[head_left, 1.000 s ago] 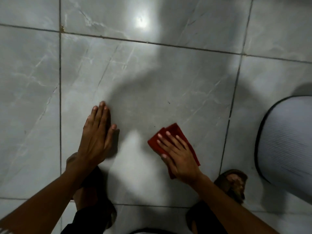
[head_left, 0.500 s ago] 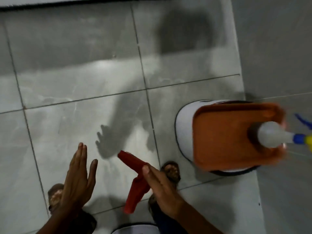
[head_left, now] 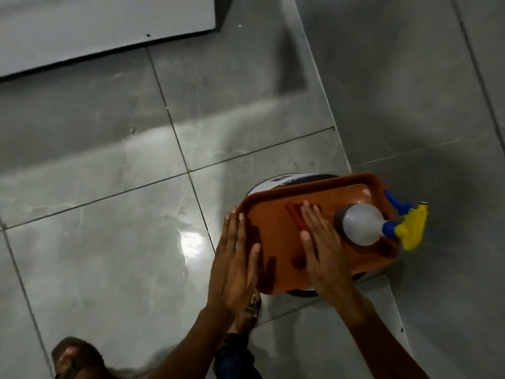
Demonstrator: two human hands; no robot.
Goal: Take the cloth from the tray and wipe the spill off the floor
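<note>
Cloth (head_left: 296,218) under flat right hand (head_left: 323,248)

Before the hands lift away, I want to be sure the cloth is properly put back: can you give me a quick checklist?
1. Red cloth lies inside the orange tray: ok.
2. Right hand flat on the cloth, fingers straight, not gripping: ok.
3. Left hand open at the tray's near edge, holding nothing: ok.
4. Spray bottle stands in the tray beside the cloth, apart from the right hand: ok.
5. Tray sits level on the white bucket: cannot tell.
6. Floor wiped dry: cannot tell, glare.
</note>
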